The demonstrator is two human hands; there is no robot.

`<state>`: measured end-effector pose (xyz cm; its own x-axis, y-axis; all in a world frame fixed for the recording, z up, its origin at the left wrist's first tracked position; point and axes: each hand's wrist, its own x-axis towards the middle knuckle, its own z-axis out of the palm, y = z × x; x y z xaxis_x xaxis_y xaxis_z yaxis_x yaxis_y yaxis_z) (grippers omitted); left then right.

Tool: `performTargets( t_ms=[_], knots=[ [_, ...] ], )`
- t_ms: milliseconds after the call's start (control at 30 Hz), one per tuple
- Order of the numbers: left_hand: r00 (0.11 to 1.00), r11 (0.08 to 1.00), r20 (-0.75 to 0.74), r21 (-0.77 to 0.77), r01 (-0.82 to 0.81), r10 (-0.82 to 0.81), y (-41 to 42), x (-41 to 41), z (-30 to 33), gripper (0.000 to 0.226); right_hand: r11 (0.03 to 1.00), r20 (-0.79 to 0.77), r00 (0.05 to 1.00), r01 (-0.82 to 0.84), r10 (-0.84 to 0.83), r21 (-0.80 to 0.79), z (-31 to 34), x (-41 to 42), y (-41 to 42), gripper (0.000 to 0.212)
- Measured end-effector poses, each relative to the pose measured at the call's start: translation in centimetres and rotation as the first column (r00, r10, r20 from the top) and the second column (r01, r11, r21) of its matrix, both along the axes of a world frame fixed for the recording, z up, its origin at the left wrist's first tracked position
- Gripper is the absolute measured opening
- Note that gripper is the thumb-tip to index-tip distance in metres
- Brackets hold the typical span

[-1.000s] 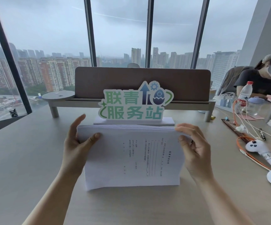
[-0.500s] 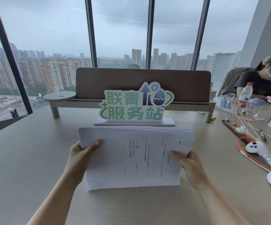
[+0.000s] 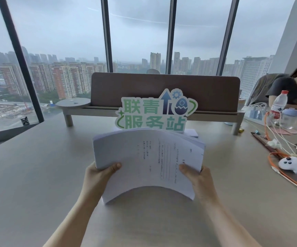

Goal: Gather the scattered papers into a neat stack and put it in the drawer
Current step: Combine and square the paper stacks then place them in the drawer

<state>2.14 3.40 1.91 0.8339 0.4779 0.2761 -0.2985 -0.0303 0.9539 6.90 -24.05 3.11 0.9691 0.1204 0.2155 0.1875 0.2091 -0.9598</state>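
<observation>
Two bare forearms reach in from the bottom edge, and both hands grip one thick stack of white printed paper (image 3: 149, 163) above the pale grey-beige wooden desk (image 3: 37, 175). The left hand (image 3: 97, 177) clasps the stack's left side, its thumb pressed flat on the top sheet and its fingers hidden underneath. The right hand (image 3: 197, 177) clasps the right side the same way, thumb on top.

The stack is many sheets deep, and its edges are roughly flush, with a slight fanning at the far right corner. It bows upward in the middle like an arch, so the near edge curves clear of the desk; whether its lower corners touch the surface cannot be told. Its long axis runs left to right between the two hands. The top sheet carries small black print with ruled lines, turned sideways to the viewer so the lines of text run near to far; the characters are too small to read.

Just behind the stack stands a white-edged cut-out sign (image 3: 155, 111) with green characters reading 联青服务站, plus a dark blue arrow, a gear and an egg emblem. Behind it a brown padded divider panel (image 3: 165, 90) sits on a low wooden shelf. To the right lie a white game-style controller (image 3: 293, 166), orange cables and a clear plastic water bottle with a red cap (image 3: 278, 106), its label unreadable.
</observation>
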Motion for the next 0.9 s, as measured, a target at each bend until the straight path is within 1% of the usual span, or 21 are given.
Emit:
performTargets(
  t_ms=[33,67,133,200,267,333,433,467,533,633,700,733,833,900],
  knots=[
    [0.999,1.000,-0.033,-0.003,-0.010,0.010,-0.2,-0.2,-0.7,0.023,1.000,-0.019,1.000,0.006,-0.006,-0.016,-0.5,0.0,0.1,0.012],
    [0.998,0.999,-0.050,-0.016,-0.030,0.029,-0.4,-0.3,-1.1,0.018,1.000,-0.025,1.000,0.015,-0.015,-0.024,-0.7,0.0,0.2,0.014],
    [0.998,0.998,-0.037,-0.020,-0.051,0.050,-0.8,-0.2,-1.0,0.010,0.998,-0.003,0.999,0.042,-0.042,-0.046,-0.6,0.2,0.4,0.018],
    [0.999,0.998,-0.008,0.010,-0.054,0.054,-0.8,0.1,-0.1,0.010,0.997,0.032,0.998,0.056,-0.055,-0.045,0.2,0.5,0.3,0.018],
    [0.999,0.998,-0.002,0.027,-0.049,0.049,-0.3,0.3,0.4,0.012,0.999,0.035,0.998,0.048,-0.048,-0.017,0.5,0.6,0.1,0.017],
    [0.999,0.999,-0.014,0.015,-0.033,0.034,0.2,0.2,-0.1,0.019,1.000,0.005,1.000,0.016,-0.016,-0.005,-0.2,0.5,-0.2,0.016],
    [0.999,0.999,-0.044,-0.031,-0.010,0.009,0.5,-0.3,-1.2,0.039,1.000,-0.002,1.000,-0.007,0.007,-0.026,-1.1,0.2,-0.2,0.017],
    [0.999,0.999,-0.045,-0.041,-0.011,0.009,0.5,-0.3,-1.3,0.035,1.000,0.000,1.000,0.010,-0.010,-0.027,-0.9,0.4,-0.1,0.014],
    [0.999,0.999,-0.041,-0.037,-0.004,0.002,0.7,-0.1,-1.1,0.020,0.998,-0.004,0.999,0.052,-0.052,-0.034,-0.4,1.0,0.0,0.020],
    [0.999,0.999,0.008,-0.039,0.034,-0.034,1.2,0.0,-0.4,0.017,0.999,0.021,0.999,0.050,-0.050,-0.008,0.5,1.3,0.0,0.024],
    [0.998,0.997,0.005,-0.040,0.068,-0.068,1.6,-0.1,-0.9,0.014,1.000,0.028,0.999,0.023,-0.023,-0.015,0.2,0.8,-0.1,0.028],
    [0.997,0.996,-0.015,-0.039,0.081,-0.081,1.7,-0.3,-1.5,0.021,1.000,0.016,1.000,-0.005,0.005,-0.025,-0.4,0.5,-0.1,0.031],
    [0.995,0.996,-0.052,-0.033,0.088,-0.090,2.0,-0.8,-3.2,0.067,0.998,-0.021,0.998,-0.060,0.059,-0.032,-1.6,-0.1,0.2,0.034],
    [0.993,0.994,-0.053,-0.047,0.102,-0.104,2.2,-0.7,-3.6,0.078,0.997,-0.032,0.997,-0.071,0.070,-0.030,-1.7,0.0,0.2,0.032]
  ],
)
